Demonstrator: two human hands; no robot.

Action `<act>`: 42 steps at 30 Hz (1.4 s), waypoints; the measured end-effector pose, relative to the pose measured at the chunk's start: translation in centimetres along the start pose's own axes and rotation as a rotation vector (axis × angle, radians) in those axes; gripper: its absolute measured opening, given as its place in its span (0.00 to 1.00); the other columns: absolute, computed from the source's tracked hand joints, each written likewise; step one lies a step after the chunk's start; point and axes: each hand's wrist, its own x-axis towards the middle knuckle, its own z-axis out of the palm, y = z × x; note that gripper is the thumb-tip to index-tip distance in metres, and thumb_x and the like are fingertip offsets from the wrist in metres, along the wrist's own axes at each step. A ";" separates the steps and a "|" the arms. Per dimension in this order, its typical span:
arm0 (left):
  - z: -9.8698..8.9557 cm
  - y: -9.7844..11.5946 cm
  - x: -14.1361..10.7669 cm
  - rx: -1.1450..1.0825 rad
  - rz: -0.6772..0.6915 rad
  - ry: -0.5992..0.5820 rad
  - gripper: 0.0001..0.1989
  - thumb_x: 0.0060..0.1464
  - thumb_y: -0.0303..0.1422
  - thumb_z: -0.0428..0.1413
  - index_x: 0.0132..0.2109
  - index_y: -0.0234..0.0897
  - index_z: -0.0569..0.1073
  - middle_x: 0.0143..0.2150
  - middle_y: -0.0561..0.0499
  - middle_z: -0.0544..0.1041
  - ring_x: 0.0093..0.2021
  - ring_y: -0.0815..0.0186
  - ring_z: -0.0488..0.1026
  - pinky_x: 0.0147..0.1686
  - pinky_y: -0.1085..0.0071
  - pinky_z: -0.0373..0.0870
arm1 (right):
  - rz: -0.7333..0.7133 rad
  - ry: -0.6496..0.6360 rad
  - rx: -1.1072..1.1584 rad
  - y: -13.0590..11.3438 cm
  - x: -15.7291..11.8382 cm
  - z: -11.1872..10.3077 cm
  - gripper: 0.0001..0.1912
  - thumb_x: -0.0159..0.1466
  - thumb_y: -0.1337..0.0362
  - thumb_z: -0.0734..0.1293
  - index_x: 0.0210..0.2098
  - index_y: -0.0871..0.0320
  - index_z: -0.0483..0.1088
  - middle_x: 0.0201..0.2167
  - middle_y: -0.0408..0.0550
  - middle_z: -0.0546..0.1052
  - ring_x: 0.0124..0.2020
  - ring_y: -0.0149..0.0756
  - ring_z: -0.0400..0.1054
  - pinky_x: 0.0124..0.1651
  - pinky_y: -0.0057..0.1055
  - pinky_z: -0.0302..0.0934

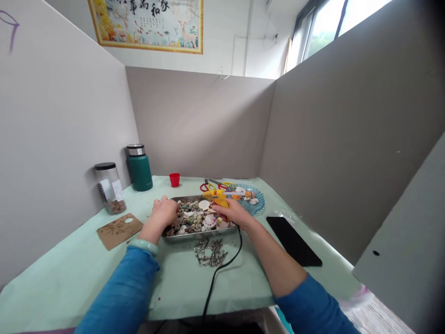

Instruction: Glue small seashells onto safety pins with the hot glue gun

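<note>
A metal tray (194, 235) full of small shells stands in the middle of the table. My right hand (231, 211) is wrapped round a yellow glue gun (216, 195) over the tray's right part, its nozzle pointing left and its black cord running down toward me. At the tray's left edge is my left hand (164, 212), fingers bent down among the shells; its fingertips are hidden, so what they hold cannot be made out. A pile of small metal clips (210, 253) lies just in front of the tray.
Left side: brown card (118, 230), clear jar (109, 188), green bottle (139, 169). A red cup (174, 180) stands behind the tray. Scissors (205, 187) and a blue plate (259, 200) with shells are at the back right. A black pad (294, 241) lies right. Grey panels enclose the table.
</note>
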 end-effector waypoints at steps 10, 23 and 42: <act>0.9 0.8 1.1 -0.183 0.056 -0.020 0.11 0.49 0.36 0.53 0.37 0.45 0.78 0.38 0.51 0.80 0.40 0.61 0.73 0.38 0.71 0.64 | -0.009 0.015 -0.059 0.4 0.0 0.1 0.19 0.55 0.51 0.67 0.38 0.59 0.69 0.20 0.38 0.66 0.16 0.24 0.56 0.18 0.22 0.52; -0.8 -0.5 0.0 0.009 -0.032 -0.087 0.12 0.42 0.28 0.56 0.34 0.44 0.80 0.46 0.42 0.75 0.51 0.49 0.64 0.49 0.56 0.59 | 0.008 0.000 -0.038 -0.1 -0.3 0.3 0.19 0.55 0.53 0.68 0.39 0.60 0.69 0.21 0.39 0.66 0.17 0.24 0.56 0.19 0.23 0.52; 0.1 -0.3 0.2 -0.065 -0.024 -0.045 0.09 0.46 0.35 0.55 0.34 0.44 0.79 0.49 0.43 0.74 0.53 0.49 0.61 0.52 0.50 0.52 | 0.018 0.013 -0.102 -0.2 -0.4 0.4 0.19 0.54 0.52 0.67 0.38 0.60 0.70 0.18 0.38 0.64 0.17 0.25 0.56 0.19 0.22 0.52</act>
